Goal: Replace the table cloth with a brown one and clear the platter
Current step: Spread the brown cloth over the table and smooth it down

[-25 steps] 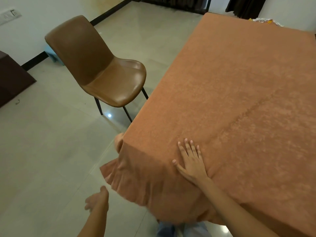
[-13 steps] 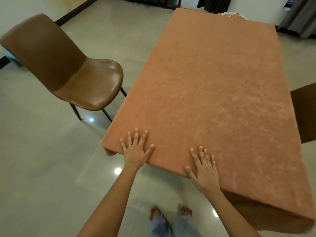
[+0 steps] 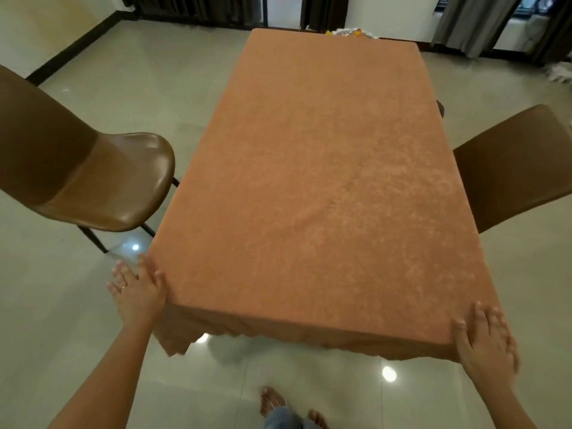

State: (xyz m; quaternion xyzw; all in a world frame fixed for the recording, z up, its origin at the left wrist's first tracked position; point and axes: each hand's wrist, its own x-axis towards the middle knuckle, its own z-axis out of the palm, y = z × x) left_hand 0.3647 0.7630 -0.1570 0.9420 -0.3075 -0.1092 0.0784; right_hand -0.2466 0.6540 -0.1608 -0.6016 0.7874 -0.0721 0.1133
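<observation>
A brown table cloth [image 3: 315, 187] covers the whole long table and hangs over its near edge in folds. My left hand [image 3: 137, 289] lies flat with spread fingers against the cloth at the near left corner. My right hand [image 3: 483, 339] presses flat on the near right corner, fingers straight. No platter shows in view. A bundle of white and yellow fabric [image 3: 353, 33] lies just past the table's far end.
A brown leather chair [image 3: 93, 181] stands left of the table, angled away. Another brown chair [image 3: 513, 165] sits at the right side. Glossy tiled floor surrounds the table; my bare feet [image 3: 288, 407] are below. Dark curtains [image 3: 464, 23] hang at the back.
Both hands slid apart along the near edge: the left went to the left corner, the right to the right corner. The view turned to face the table squarely.
</observation>
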